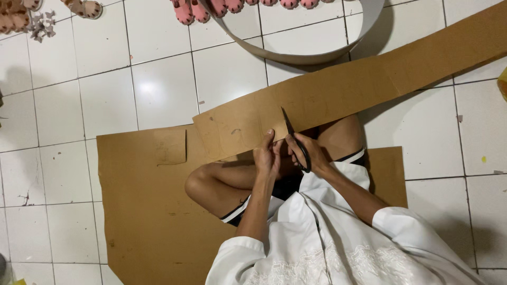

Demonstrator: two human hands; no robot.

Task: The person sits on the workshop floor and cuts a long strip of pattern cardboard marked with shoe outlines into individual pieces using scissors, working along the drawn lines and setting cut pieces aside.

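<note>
A long brown cardboard strip (338, 92) runs from the middle of the view up to the far right, held above my crossed legs. My left hand (267, 155) pinches its near edge. My right hand (309, 154) grips black scissors (297, 142), whose blades cut into the strip just right of my left thumb. Pencil outlines show faintly on the strip.
I sit on a large brown cardboard sheet (142, 211) laid on white floor tiles, with a small cardboard square (170, 147) on it. A curved grey-white card band (296, 53) lies ahead. Pink sandals (193, 10) and tan ones (16, 18) line the top edge.
</note>
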